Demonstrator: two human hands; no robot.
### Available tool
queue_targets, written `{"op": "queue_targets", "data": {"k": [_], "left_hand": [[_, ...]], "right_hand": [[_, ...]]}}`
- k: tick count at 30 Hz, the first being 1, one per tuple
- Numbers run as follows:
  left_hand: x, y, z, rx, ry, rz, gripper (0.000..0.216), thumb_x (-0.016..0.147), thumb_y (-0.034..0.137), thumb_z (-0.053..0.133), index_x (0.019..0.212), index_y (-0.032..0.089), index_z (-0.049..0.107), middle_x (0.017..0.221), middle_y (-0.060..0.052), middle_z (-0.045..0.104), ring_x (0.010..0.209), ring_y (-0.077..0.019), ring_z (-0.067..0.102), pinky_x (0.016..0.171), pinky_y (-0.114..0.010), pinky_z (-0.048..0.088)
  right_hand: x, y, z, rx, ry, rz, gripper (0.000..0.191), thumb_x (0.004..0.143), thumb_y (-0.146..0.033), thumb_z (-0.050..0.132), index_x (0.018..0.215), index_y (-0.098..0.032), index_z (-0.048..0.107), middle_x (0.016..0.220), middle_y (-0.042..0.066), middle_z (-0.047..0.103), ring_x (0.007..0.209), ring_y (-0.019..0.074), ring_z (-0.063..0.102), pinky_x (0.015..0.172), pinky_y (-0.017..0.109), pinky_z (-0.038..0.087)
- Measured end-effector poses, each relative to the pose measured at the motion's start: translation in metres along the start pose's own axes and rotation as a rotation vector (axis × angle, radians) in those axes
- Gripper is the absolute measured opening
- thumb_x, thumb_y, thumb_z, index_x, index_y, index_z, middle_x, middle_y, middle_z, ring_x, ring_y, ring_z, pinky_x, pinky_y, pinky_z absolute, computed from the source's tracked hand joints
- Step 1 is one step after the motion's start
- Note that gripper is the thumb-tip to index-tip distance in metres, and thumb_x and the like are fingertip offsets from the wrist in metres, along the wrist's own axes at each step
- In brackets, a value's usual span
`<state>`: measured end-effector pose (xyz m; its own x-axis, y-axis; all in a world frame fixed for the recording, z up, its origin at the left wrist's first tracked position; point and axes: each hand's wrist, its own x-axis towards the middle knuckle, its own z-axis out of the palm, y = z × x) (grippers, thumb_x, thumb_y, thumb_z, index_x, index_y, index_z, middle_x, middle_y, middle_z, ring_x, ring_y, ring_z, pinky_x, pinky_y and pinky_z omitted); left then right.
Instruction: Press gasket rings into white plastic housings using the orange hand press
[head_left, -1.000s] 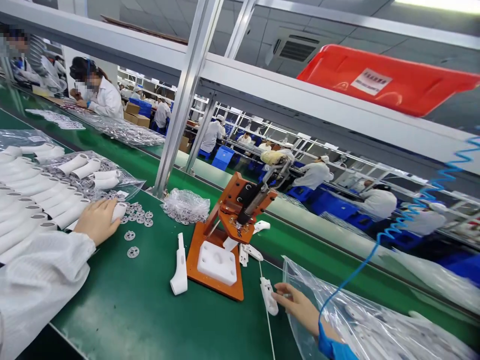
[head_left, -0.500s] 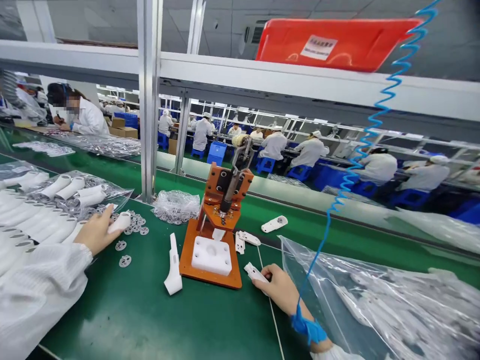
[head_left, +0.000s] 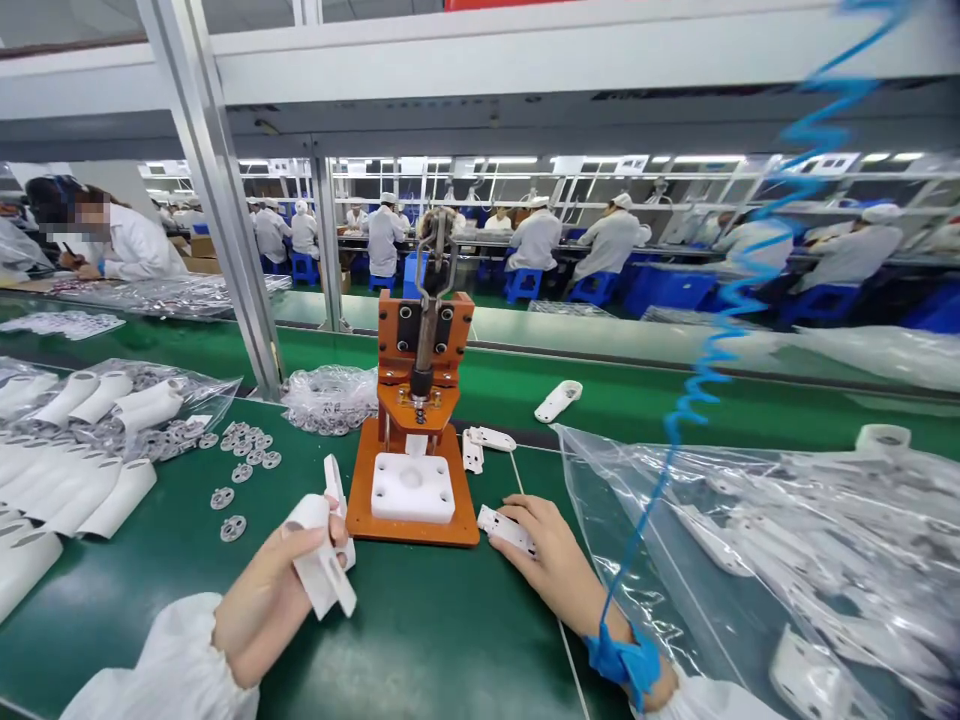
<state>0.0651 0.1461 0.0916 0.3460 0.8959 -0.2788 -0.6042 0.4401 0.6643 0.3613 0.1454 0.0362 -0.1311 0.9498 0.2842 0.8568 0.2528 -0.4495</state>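
Observation:
My left hand [head_left: 274,585] grips a hollow white plastic housing [head_left: 306,515] in front of the press's left side. Its fingertips also touch a long white plastic handle piece [head_left: 334,478] beside the base; whether that piece is lifted I cannot tell. My right hand [head_left: 551,560], a blue wrist strap [head_left: 626,660] on its wrist, is closed on a flat white plastic cover [head_left: 499,525] low over the table, right of the press. Between both hands stands the orange toggle press [head_left: 420,400] with a white block fixture [head_left: 412,490] on its base.
White housings [head_left: 120,500] lie in rows at left, near several small grey discs [head_left: 233,528]. Loose white covers [head_left: 491,438] lie behind my right hand. A clear bag of white parts [head_left: 795,540] spreads at right. A blue coiled cord [head_left: 667,480] hangs down to my wrist.
My left hand has come right from the housing rows with a housing, reaching the handle piece beside the press. My right hand stays on its cover. The view has levelled and tilted down.

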Motion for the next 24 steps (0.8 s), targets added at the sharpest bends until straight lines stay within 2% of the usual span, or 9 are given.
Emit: {"op": "queue_targets", "data": {"k": [4,6,9,12,14,16,18,21,24], "left_hand": [[0.006,-0.014,0.007,0.057,0.068,0.006,0.036,0.059,0.011,0.068,0.089,0.018,0.05,0.092,-0.003,0.055,0.089,-0.0147,0.05,0.084,-0.03,0.039],[0.007,-0.02,0.008,0.165,0.052,0.027,0.034,0.058,0.01,0.067,0.085,0.019,0.049,0.095,-0.003,0.055,0.095,-0.0165,0.049,0.088,-0.032,0.037],[0.004,-0.029,0.003,0.611,-0.073,0.157,0.023,0.062,0.013,0.063,0.079,0.02,0.05,0.099,-0.004,0.055,0.096,-0.0199,0.049,0.086,-0.034,0.035],[-0.001,-0.032,-0.011,1.108,-0.165,0.427,0.02,0.064,0.012,0.06,0.08,0.021,0.052,0.104,-0.005,0.053,0.099,-0.022,0.049,0.088,-0.034,0.033],[-0.004,-0.03,-0.021,1.303,-0.152,0.556,0.021,0.066,0.013,0.06,0.084,0.022,0.051,0.105,-0.005,0.052,0.097,-0.022,0.049,0.084,-0.033,0.035],[-0.007,-0.025,-0.031,1.377,-0.111,0.598,0.02,0.07,0.018,0.06,0.086,0.022,0.049,0.103,-0.006,0.051,0.095,-0.0217,0.049,0.08,-0.031,0.037],[-0.009,-0.02,-0.039,1.356,-0.061,0.568,0.02,0.073,0.025,0.058,0.09,0.022,0.047,0.101,-0.006,0.05,0.092,-0.0214,0.05,0.077,-0.03,0.038],[-0.011,-0.016,-0.047,1.209,-0.018,0.382,0.024,0.078,0.033,0.053,0.096,0.021,0.043,0.099,-0.007,0.05,0.08,-0.0194,0.053,0.066,-0.027,0.041],[-0.011,-0.016,-0.047,1.125,-0.03,0.265,0.02,0.079,0.036,0.051,0.087,0.019,0.044,0.088,-0.005,0.051,0.071,-0.0173,0.053,0.059,-0.024,0.04]], "right_hand": [[-0.004,-0.006,-0.004,0.052,-0.049,-0.017,0.015,0.08,-0.026,0.047,0.092,-0.018,0.05,0.103,0.012,0.052,0.097,0.0271,0.045,0.082,0.045,0.038],[-0.005,-0.01,-0.008,0.083,-0.081,-0.026,0.015,0.08,-0.025,0.046,0.094,-0.019,0.048,0.103,0.011,0.051,0.096,0.0257,0.046,0.081,0.043,0.04],[-0.007,-0.017,-0.014,0.131,-0.111,-0.025,0.013,0.082,-0.022,0.041,0.094,-0.02,0.046,0.1,0.009,0.051,0.093,0.0227,0.048,0.079,0.039,0.042],[-0.008,-0.02,-0.017,0.169,-0.143,-0.014,0.014,0.082,-0.022,0.041,0.095,-0.021,0.045,0.097,0.008,0.052,0.09,0.0214,0.049,0.079,0.038,0.043],[-0.007,-0.02,-0.016,0.19,-0.166,-0.012,0.019,0.079,-0.023,0.046,0.098,-0.021,0.047,0.099,0.008,0.051,0.093,0.0223,0.048,0.081,0.038,0.042],[-0.006,-0.02,-0.015,0.21,-0.183,-0.012,0.02,0.077,-0.024,0.05,0.097,-0.021,0.049,0.101,0.009,0.051,0.097,0.0233,0.046,0.084,0.039,0.039],[-0.005,-0.02,-0.013,0.23,-0.197,-0.004,0.018,0.076,-0.025,0.051,0.094,-0.02,0.052,0.1,0.009,0.051,0.096,0.0238,0.045,0.084,0.039,0.038],[-0.004,-0.019,-0.013,0.253,-0.223,0.013,0.02,0.076,-0.028,0.052,0.093,-0.018,0.055,0.093,0.009,0.052,0.089,0.0242,0.046,0.078,0.039,0.039],[-0.005,-0.019,-0.016,0.283,-0.265,0.021,0.021,0.073,-0.032,0.057,0.09,-0.019,0.058,0.087,0.007,0.052,0.085,0.0246,0.047,0.075,0.039,0.039]]}}
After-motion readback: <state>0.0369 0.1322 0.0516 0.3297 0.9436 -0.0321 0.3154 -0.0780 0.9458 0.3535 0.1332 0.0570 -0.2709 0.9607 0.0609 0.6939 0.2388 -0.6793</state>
